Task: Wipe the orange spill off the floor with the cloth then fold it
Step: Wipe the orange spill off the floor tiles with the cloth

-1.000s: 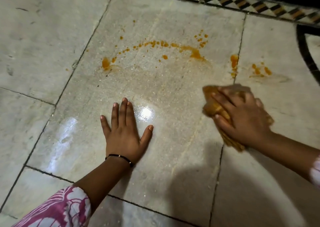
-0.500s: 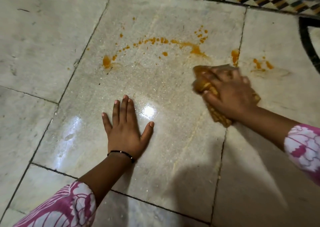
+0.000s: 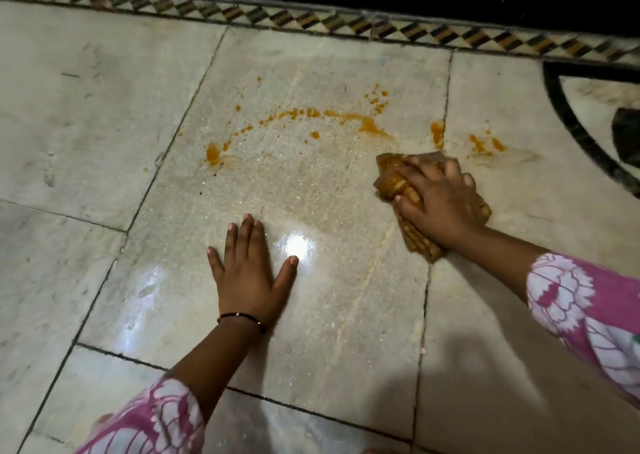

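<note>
Orange-stained fabric sits bunched under our right hand, whose grip curls down around the cloth and presses it to the floor, just below the orange spill. Our left hand lies flat with fingers spread, bracing. The cloth looks soft, limp and damp, so it should slide easily; for folding we judge its corners the best hold.

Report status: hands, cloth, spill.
Left hand flat on pale marble floor, fingers straight. Right hand grips bunched orange-stained cloth, pressing it down. Orange spill arc unwiped. Nothing in the way.
</note>
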A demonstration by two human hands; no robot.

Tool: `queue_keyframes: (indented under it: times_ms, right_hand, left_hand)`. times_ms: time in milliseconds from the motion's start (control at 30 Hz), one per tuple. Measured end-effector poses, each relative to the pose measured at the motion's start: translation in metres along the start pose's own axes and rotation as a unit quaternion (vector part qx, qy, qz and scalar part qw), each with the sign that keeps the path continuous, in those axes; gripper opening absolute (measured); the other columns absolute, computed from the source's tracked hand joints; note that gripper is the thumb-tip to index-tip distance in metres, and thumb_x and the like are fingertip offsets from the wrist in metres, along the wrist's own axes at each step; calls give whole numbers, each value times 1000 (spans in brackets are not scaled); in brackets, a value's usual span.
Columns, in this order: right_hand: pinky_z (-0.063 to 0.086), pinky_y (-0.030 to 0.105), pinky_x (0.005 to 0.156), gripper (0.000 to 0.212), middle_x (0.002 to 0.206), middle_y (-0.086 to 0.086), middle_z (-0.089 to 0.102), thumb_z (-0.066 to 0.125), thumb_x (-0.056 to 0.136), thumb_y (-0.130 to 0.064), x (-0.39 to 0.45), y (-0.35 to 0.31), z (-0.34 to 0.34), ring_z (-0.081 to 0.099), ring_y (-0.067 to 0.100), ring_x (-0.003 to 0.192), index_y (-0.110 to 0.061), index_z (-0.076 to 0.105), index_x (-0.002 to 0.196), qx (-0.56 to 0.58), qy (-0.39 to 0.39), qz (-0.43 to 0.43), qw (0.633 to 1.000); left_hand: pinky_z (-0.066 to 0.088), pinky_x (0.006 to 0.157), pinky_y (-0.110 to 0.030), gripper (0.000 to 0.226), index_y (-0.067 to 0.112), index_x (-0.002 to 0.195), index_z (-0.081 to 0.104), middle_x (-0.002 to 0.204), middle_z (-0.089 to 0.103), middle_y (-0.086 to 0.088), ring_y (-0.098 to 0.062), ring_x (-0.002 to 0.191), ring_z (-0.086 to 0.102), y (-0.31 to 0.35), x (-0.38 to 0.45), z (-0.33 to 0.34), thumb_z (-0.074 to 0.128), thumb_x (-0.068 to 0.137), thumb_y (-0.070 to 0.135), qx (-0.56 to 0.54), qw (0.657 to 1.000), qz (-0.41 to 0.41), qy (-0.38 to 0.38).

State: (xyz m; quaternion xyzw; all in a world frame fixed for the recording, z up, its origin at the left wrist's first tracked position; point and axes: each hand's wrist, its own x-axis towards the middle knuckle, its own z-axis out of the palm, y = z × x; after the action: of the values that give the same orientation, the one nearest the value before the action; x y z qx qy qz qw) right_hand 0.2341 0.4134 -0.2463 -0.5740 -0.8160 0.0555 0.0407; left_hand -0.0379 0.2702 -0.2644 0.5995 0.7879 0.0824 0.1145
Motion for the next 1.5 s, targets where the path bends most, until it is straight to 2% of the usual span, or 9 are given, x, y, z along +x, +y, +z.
queue_keyframes:
  times_ms: [100,233,433,567,833,1000,1233,1333,1500]
  right_hand:
    - [36,41,77,65,141,-1,48,34,80,-57,-47,7,-4,42,32,105,-29,48,137,-29,-21,-72,997]
    - [39,41,72,61,139,-1,49,40,82,-54,-113,47,-14,43,27,98,-28,49,136,-40,-63,-144,987]
    - [37,50,86,57,144,1,42,35,87,-55,-132,116,-26,36,35,109,-31,43,138,-25,-10,127,992]
    - [32,48,93,50,149,-2,35,45,92,-41,-70,106,-24,32,37,116,-28,39,140,-31,0,231,972]
    - [41,44,77,56,138,-2,52,38,85,-46,-70,32,-14,48,37,109,-24,52,133,-40,-54,-35,997]
    - [42,50,84,53,134,9,53,40,84,-43,-93,106,-24,40,38,107,-20,53,130,-35,-19,129,991]
    - [19,58,106,54,152,11,26,33,95,-44,54,132,-35,17,46,134,-19,33,143,-41,-37,328,943]
    - [16,56,106,57,153,9,24,29,94,-50,92,78,-26,9,44,138,-23,30,144,-40,-46,220,974]
    - [24,44,91,58,153,-4,28,27,94,-52,44,23,-9,27,34,126,-27,31,146,-56,-44,-44,996]
  left_hand:
    - [-6,114,-51,67,25,139,43,154,27,5,-20,146,9,22,-8,-2,28,83,58,-104,994,0,18]
    - [2,116,-43,63,22,139,44,154,28,1,-19,144,16,67,-5,7,31,86,52,-99,968,215,-80]
    - [15,115,-48,64,23,146,33,154,29,-2,-23,142,27,59,43,11,32,90,54,36,925,367,-92]
    - [14,115,-48,62,27,148,27,156,23,2,-18,145,18,53,42,15,29,92,54,48,922,375,-86]
    - [14,115,-48,63,28,146,31,155,26,5,-15,144,19,55,44,12,34,89,55,28,923,373,-88]
    - [18,114,-50,62,26,144,36,154,28,4,-15,144,20,56,45,14,37,89,54,12,924,375,-75]
    - [16,115,-48,62,26,145,36,154,30,4,-14,144,20,56,45,11,40,88,52,11,924,375,-76]
    - [19,114,-50,61,25,145,36,154,30,3,-16,144,21,57,45,9,39,89,52,14,923,376,-79]
    - [19,114,-51,62,25,144,37,154,29,2,-17,144,20,57,46,11,39,89,52,16,922,379,-74]
